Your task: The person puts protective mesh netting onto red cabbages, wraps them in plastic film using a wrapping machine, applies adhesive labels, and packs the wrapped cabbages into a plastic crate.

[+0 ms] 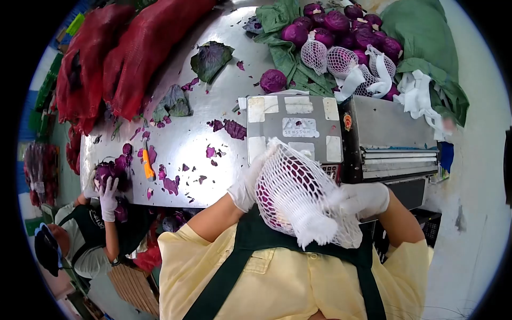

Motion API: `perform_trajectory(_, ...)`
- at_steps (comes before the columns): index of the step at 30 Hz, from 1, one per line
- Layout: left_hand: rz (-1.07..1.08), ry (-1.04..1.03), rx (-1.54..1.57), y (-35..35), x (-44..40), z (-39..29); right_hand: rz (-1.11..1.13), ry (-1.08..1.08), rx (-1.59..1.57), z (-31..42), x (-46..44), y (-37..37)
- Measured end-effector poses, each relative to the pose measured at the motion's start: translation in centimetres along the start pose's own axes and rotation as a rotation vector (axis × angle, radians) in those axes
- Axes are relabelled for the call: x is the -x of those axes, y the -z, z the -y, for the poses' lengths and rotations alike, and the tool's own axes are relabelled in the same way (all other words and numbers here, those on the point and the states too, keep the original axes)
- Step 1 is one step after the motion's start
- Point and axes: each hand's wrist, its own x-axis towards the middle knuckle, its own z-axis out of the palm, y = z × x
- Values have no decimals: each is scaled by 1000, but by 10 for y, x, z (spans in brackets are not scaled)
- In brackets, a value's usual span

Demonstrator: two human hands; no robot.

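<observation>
A red cabbage in a white foam net sleeve (pixel 288 184) is held in front of my chest, its purple surface showing through the mesh. My left hand (pixel 246 186), in a white glove, grips it from the left side, with the fingers partly hidden behind the net. On the right, my right hand (pixel 365 200), also gloved, holds the stretched edge of the net; its fingertips are blurred. The gathered tail of the sleeve hangs toward my apron. Just beyond lies a grey scale (pixel 314 128) with taped patches on its top.
A metal wrapping machine (pixel 394 128) stands right of the scale. Red cabbages (pixel 336 22), some netted, lie on green cloth. Red mesh sacks (pixel 144 53), leaf scraps and an orange knife (pixel 148 162) are on the steel table (pixel 213 106). A co-worker (pixel 90 229) handles a cabbage at left.
</observation>
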Motion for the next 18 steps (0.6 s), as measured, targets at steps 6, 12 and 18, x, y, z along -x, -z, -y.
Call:
perform_trajectory(6,-256,-500,-942,-15,2,17,98,632,-293,15,-21,22)
perform_trajectory(12,-5,-727,-200,-1,-9,-20,-9,557,-671,-33,-61,31)
perform_trajectory(18,-1,-924,-207,-90,-7,-26,4,429,-738,0,-47,29)
